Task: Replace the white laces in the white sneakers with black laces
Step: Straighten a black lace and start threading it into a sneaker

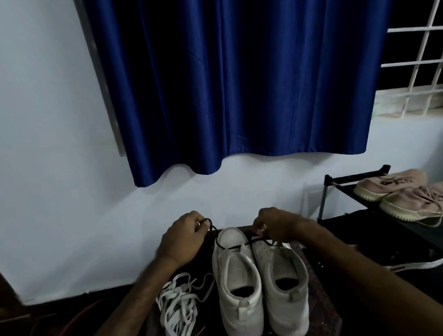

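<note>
**Limp black lace wants a grip near its tips**

A pair of white low-top sneakers stands heels toward the camera on a small dark patterned table; all else is placed from them. They look light and fairly stiff. Just left of the pair lies a loose heap of flat white laces, already out. At the toe end, the left hand and right hand each pinch with closed fingers an end of a thin black lace crossing the left shoe's front eyelets. It seems soft and floppy, so best held close to the tips for threading
</note>
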`<state>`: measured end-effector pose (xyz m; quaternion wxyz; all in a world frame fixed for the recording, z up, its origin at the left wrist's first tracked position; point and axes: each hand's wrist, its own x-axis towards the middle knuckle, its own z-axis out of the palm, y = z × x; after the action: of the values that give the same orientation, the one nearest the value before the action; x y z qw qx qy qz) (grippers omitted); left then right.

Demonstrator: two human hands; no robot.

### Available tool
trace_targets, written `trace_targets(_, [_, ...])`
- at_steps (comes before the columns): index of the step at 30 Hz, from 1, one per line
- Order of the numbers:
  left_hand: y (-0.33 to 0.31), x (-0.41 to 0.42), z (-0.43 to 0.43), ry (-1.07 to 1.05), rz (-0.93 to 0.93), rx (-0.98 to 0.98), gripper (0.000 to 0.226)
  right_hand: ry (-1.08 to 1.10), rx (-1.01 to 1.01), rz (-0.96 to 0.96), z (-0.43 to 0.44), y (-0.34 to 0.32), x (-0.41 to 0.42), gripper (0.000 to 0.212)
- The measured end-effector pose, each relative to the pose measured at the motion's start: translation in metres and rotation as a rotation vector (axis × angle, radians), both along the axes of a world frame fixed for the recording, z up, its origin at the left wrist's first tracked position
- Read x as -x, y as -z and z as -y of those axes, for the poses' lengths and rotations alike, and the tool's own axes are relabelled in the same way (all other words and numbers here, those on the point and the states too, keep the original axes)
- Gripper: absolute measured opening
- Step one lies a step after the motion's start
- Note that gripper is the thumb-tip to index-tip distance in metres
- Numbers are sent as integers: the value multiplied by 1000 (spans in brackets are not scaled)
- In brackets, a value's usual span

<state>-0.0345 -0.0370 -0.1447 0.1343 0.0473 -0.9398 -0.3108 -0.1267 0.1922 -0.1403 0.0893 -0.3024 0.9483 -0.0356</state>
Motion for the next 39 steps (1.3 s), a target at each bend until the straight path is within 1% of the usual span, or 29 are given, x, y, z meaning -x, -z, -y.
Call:
trace_targets(2, [-2, -1, 1, 7, 0, -8, 19, 80, 46, -51, -2, 11, 3, 34])
trace_targets(4, [-3, -1, 2, 20, -9, -34, 19, 219, 115, -96, -7, 17, 6, 40])
trace_targets(6, [-6, -1, 3, 30, -19, -60, 18, 381, 101, -118, -15, 19, 7, 41])
trace_targets(9, [-8, -1, 4, 34, -36, -63, 18, 544, 73, -48, -26, 25, 9, 53])
trace_targets(12, [-9, -1, 0, 37, -21, -68, 17, 626, 172, 20, -26, 36, 10, 56])
trace_targets(14, [-8, -1, -2, 50, -11, -62, 17, 690, 281, -15, -26, 38, 9, 47])
trace_targets(16, [-9, -1, -4, 64, -2, -72, 17, 696, 398, -55, -29, 36, 11, 26])
trace_targets(17, [-10, -2, -4, 68, -1, -88, 16, 696, 477, -57, -30, 34, 13, 15])
trace_targets(18, [-12, -3, -4, 69, -7, -112, 15, 697, 577, -51, -32, 32, 15, 8])
trace_targets(19, [-16, -4, -3, 62, -22, -148, 14, 726, 714, -16, -32, 26, 16, 8])
trace_targets(20, [-21, -4, -2, 52, -51, -196, 13, 765, 909, 42, -32, 18, 16, 12])
trace_targets(21, [-28, -4, -1, 40, -83, -248, 15, 793, 1119, 143, -31, 6, 16, 15])
trace_targets(22, [-36, -3, 1, 30, -119, -306, 19, 786, 1320, 279, -29, -6, 18, 17])
trace_targets(23, [-46, -1, 3, 28, -157, -370, 24, 749, 1479, 411, -28, -22, 17, 20])
trace_targets(24, [-57, 1, 6, 38, -191, -440, 28, 692, 1592, 518, -26, -37, 17, 22])
trace_targets(25, [-70, 4, 8, 54, -219, -506, 31, 636, 1656, 592, -24, -54, 16, 24])
trace_targets(27, [-98, 10, 11, 76, -259, -600, 33, 531, 1731, 670, -19, -85, 14, 29])
trace_targets(29, [-131, 14, 13, 89, -275, -676, 35, 451, 1806, 705, -11, -115, 10, 28])
trace_targets(31, [-165, 16, 16, 127, -292, -763, 37, 364, 1849, 711, 0, -146, 3, 23])
trace_targets(34, [-210, 17, 13, 214, -354, -887, 35, 267, 1813, 601, 16, -187, -7, 19])
trace_targets(37, [-247, 13, 1, 289, -419, -949, 30, 138, 1784, 543, 28, -228, -20, 23])
trace_targets(39, [-267, 11, -10, 346, -484, -977, 29, 53, 1791, 522, 34, -255, -29, 31])
